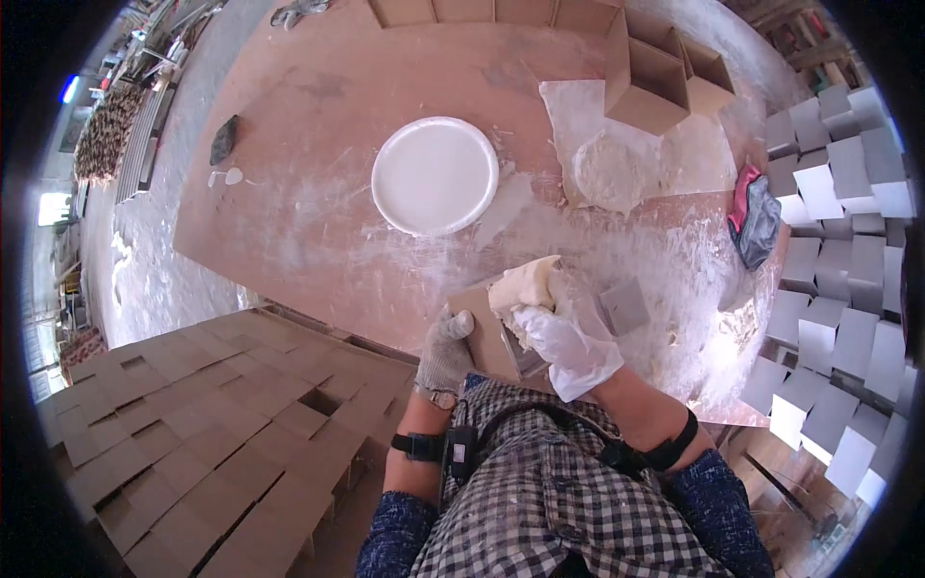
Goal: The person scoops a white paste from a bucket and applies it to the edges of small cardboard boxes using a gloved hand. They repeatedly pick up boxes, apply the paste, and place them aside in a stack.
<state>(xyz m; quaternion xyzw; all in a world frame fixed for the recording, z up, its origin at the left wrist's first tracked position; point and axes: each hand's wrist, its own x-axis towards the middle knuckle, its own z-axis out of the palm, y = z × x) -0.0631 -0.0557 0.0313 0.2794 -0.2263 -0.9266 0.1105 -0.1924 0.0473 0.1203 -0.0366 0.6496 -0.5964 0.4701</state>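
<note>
My left hand, in a grey knitted glove, grips the side of a brown board box close in front of my body. A thin white plastic glove covers my right hand, which is closed around a cream-coloured sponge-like block. The block is at the box's upper right edge; whether it presses on the board cannot be made out. Beyond both hands, a round white tray lies on the reddish-brown work table, its inside smooth and white. Beside my right hand is a flat grey piece.
Brown open boxes stand at the far right near a whitened sheet. Rows of grey-white boxes fill the right side. Packed brown boxes occupy the lower left. A grey-and-red cloth and dark stone-like lump lie on the table.
</note>
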